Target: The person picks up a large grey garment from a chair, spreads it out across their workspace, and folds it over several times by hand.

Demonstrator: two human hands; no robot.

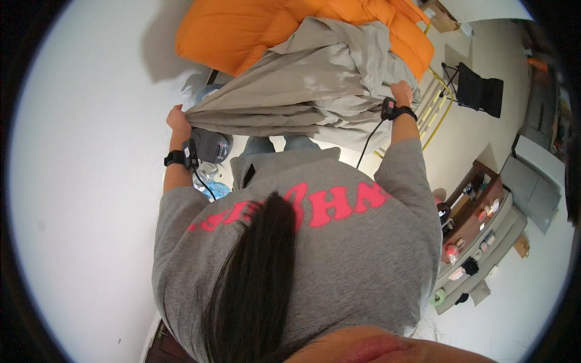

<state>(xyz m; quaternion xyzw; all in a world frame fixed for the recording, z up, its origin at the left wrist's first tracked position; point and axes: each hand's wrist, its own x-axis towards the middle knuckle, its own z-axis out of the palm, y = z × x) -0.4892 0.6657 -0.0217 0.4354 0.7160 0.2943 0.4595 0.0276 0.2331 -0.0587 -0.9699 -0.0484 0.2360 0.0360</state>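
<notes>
A large piece of grey-beige fabric (290, 86) is stretched across in front of my body. My left hand (178, 119) grips one gathered end of it, close to the white wall. At the other side my right hand (402, 93) is closed on the fabric's edge. Folds run between the two hands, and the far part of the cloth lies bunched against a puffy orange padded item (254, 31). Whether the cloth is a garment or a sheet I cannot tell. Each wrist wears a black strap with a small cabled device.
A white wall (91, 190) rises close on my left. Below my left forearm is a dark grey appliance or bin lid (209, 146). A yellow metal frame (438, 104) and a black folding chair (480, 90) stand to the right. Farther right are a cluttered brown table (474, 204) and a grey sofa (492, 240).
</notes>
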